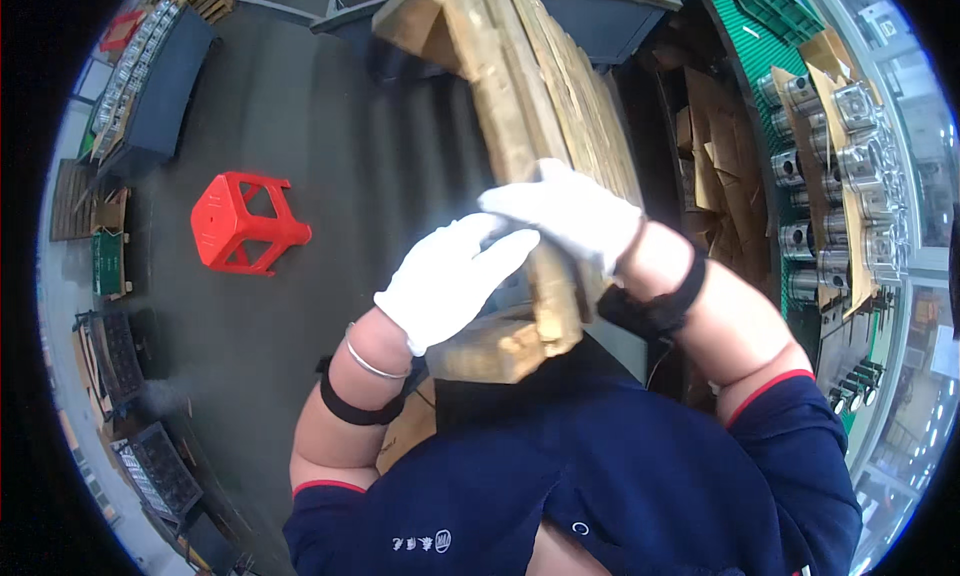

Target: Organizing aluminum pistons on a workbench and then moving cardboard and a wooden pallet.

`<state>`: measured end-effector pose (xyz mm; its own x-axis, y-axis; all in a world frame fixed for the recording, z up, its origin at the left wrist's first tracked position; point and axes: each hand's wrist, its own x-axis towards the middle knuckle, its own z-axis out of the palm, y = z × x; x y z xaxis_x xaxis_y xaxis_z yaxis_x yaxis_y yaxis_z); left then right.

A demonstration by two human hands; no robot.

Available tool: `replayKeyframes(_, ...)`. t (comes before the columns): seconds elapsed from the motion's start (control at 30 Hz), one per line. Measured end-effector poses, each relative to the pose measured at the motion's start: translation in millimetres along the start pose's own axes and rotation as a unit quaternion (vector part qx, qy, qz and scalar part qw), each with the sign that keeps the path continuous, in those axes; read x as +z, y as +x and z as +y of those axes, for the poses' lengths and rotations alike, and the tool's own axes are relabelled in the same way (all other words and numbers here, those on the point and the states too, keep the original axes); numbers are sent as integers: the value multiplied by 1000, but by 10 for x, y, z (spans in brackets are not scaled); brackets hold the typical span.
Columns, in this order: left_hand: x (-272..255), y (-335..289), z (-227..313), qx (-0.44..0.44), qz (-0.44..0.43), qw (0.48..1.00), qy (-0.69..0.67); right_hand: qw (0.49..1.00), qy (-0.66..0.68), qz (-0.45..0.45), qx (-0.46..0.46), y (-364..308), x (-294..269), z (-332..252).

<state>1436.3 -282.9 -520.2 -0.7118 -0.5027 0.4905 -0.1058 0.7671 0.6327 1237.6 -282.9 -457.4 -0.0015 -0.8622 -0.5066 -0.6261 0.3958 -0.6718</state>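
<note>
A wooden pallet is tipped up on its side in front of me, slightly blurred, its planks running from the far end toward my body. My right hand, in a white glove, is closed over the pallet's upper edge. Close beside it, my left hand, gloved in white too, grips the same edge from the left, with its thumb toward the wood. The left fingertips are partly hidden under the right hand. A block at the pallet's near end sits close to my waist.
On the grey floor to the left a red plastic stool lies on its side. Along the right, a green-topped bench carries shiny metal cylindrical parts between cardboard sheets. Flattened cardboard is stacked below. A grey cabinet stands far left.
</note>
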Motion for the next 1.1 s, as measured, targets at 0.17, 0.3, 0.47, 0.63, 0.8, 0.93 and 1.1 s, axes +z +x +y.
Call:
replayKeyframes(0.17,-366,522,787,-247,-21,907,-340,976,208,35,55,-1341,-1110,-503)
replayKeyframes(0.3,-404,908,798,-246,-112,939,-213,994,90,52,-26,-2009,-1845,18)
replayKeyframes(0.47,-159,1418,663,-251,-159,943,-148,927,317,189,69,-2597,-2373,104)
replayKeyframes(0.63,64,1804,603,-130,-185,962,-157,970,-12,226,93,-3074,-2882,372)
replayKeyframes(0.8,192,2150,757,-76,-207,958,-184,914,-357,100,163,-3501,-3511,589)
replayKeyframes(0.93,111,2049,540,-105,-246,944,-193,882,-206,203,372,-3161,-3231,87)
replayKeyframes(1.1,2,1947,91,-153,-244,911,-294,842,-490,220,56,-3100,-3575,314)
